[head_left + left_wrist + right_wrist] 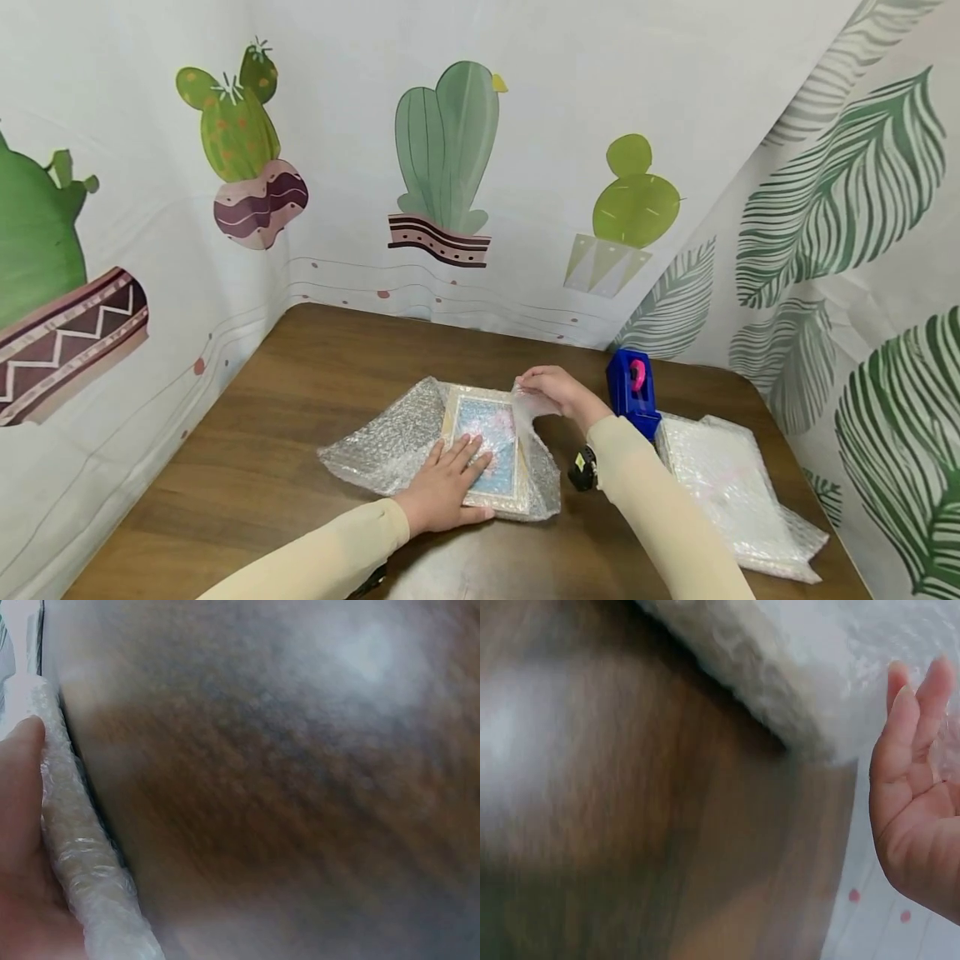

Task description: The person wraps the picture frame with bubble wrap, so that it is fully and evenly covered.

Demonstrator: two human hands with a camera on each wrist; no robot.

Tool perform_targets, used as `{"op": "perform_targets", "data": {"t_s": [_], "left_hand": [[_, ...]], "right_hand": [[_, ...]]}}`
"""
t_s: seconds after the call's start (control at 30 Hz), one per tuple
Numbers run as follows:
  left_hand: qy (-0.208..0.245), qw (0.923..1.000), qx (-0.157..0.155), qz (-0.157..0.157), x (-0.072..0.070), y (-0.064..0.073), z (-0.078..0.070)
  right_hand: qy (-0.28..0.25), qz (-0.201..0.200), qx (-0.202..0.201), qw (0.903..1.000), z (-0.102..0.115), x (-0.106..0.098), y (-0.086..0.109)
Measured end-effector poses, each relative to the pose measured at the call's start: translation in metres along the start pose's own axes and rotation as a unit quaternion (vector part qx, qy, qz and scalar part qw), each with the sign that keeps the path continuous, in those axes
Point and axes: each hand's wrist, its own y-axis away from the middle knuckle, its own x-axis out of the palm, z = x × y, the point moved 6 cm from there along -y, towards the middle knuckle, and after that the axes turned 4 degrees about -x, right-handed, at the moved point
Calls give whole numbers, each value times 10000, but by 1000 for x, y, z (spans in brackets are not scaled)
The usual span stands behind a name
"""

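A light wooden picture frame (486,417) with a blue and pink picture lies on a sheet of bubble wrap (386,437), which spreads out to its left and stands up along its right side. My left hand (444,492) rests on the lower left of the frame, fingers spread. In the left wrist view its thumb lies against the bubble-wrapped edge (82,855). At the frame's upper right corner, my right hand (558,388) pinches the raised edge of the bubble wrap. The right wrist view shows this hand (915,780) beside the lifted clear sheet.
A blue tape dispenser (630,387) with a pink roll stands right of my right hand. Near the table's right edge lies a flat bubble-wrapped package (720,483). The brown wooden table (262,433) meets a printed cloth backdrop (540,108) at its back and sides.
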Motion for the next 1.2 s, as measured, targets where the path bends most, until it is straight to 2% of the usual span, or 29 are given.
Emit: {"op": "perform_targets", "data": {"t_s": [0.13,0.3,0.43,0.63,0.73,0.8,0.83,0.9,0.93,0.97,1.07,1.2], "left_hand": [[-3,10000,34,9,0,0,0],[-19,9999,109,85,1,-2,-3],[-7,9999,102,69,-1,-2,-3],[84,9999,119,42,-4,-2,-2],[129,9998,101,71,-4,-1,0],[194,9998,48,77,-3,-2,1],[219,9997,36,40,-3,-2,2],[257,9997,12,-37,-4,-4,2],[285,9996,-2,-76,-5,-4,2],[314,9994,-15,-124,-5,-5,2],[208,9988,82,-431,-9,-7,1],[-81,9952,307,-920,-16,-9,-2]], "right_hand": [[-247,116,229,9994,-4,17,-6],[-574,-66,666,9961,-11,32,-5],[-383,-12,609,9974,-7,37,-3],[-217,521,525,9970,-5,44,4],[480,903,173,9946,-5,53,11],[1408,1065,-394,9835,-1,60,15],[1924,1052,-734,9729,3,63,17],[2866,846,-1338,9449,9,67,19],[3194,700,-1545,9323,11,69,20],[3405,562,-1665,9237,13,70,21],[3712,204,-1734,9120,15,73,23],[3811,85,-1586,9108,17,76,26]]}}
